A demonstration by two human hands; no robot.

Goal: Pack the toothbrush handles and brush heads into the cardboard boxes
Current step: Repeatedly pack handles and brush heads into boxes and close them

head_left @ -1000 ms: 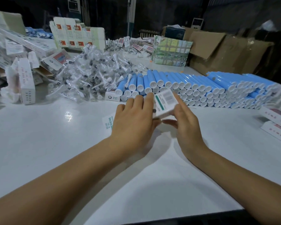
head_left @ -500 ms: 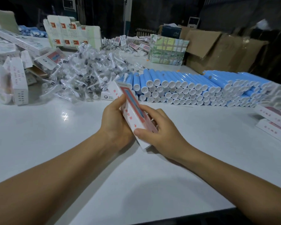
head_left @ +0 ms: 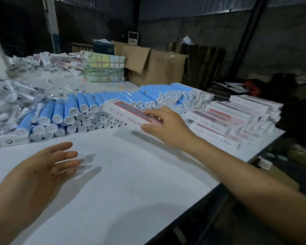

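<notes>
White-and-red long cardboard box (head_left: 129, 113), pinched at its near end by the right hand (head_left: 163, 125) above the bench (head_left: 131, 183) beside the blue handle tubes (head_left: 88, 110): carry level to the finished-box stack (head_left: 237, 119) at the right edge, keep left hand (head_left: 48, 165) spread, empty.

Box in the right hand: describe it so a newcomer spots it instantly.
Start at the long stack of blue toothbrush handles across the white table. At its right front, the right hand grips one slim white box with a red stripe. Unlike the boxes stacked further right, it is held, angled up.
</notes>
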